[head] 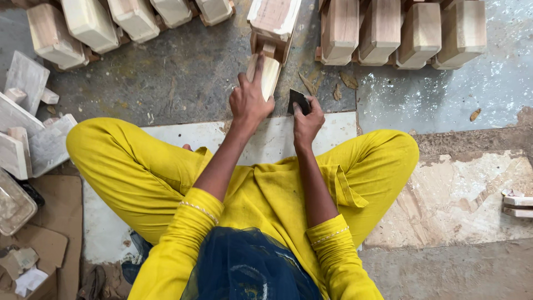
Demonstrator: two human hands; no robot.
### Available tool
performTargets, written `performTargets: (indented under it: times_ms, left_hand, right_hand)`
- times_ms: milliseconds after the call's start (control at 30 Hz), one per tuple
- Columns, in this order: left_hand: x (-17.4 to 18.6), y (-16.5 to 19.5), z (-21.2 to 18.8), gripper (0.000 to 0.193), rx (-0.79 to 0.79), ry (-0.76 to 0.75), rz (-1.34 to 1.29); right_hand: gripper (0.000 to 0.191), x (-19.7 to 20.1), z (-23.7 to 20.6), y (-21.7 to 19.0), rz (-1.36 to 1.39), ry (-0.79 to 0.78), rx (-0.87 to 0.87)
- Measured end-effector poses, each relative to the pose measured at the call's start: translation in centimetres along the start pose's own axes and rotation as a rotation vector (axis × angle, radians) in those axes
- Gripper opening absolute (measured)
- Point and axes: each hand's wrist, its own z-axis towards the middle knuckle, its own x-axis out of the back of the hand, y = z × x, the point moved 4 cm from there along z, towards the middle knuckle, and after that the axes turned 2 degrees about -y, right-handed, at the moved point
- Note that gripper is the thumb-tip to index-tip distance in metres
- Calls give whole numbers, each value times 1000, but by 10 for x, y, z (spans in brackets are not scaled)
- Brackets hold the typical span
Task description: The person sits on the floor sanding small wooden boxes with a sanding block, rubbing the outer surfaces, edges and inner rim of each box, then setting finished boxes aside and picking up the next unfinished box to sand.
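Observation:
My left hand (250,100) grips a pale wooden piece (269,75) at its near end; the piece's far end touches a larger wooden block (273,19) on the floor ahead. My right hand (308,119) pinches a small dark flat square (298,100), like a scrap of abrasive paper, just right of the wooden piece. I sit cross-legged in yellow clothes on a white board (277,139).
Rows of similar wooden blocks lie at the back left (89,22) and back right (400,30). Flat whitish wood pieces (25,122) are stacked at the left, cardboard (50,239) at lower left, two small pieces (516,205) at the right.

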Motion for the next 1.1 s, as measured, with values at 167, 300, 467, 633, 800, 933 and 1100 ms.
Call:
performTargets:
  times_ms: [167, 300, 467, 633, 800, 933, 1100]
  left_hand:
    - [5, -18, 32, 114, 156, -176, -259]
    - [11, -41, 46, 118, 44, -128, -333]
    - [2, -70, 35, 114, 33, 1, -611]
    - [-8, -73, 29, 115, 8, 22, -668]
    - [-13, -71, 31, 117, 25, 9, -687]
    - [-16, -72, 31, 113, 39, -40, -706]
    - [-15, -71, 31, 115, 19, -16, -677]
  right_hand:
    - [49, -21, -27, -11, -95, -164, -13]
    - [72, -29, -47, -34, -231, -163, 398]
    - [71, -34, -51, -30, -307, -232, 382]
    - [68, -38, -54, -26, -382, -283, 321]
    - [67, -31, -61, -41, -365, -260, 432]
    - [80, -25, -65, -43, -344, -292, 365]
    - [70, -26, -61, -36, -481, -242, 474]
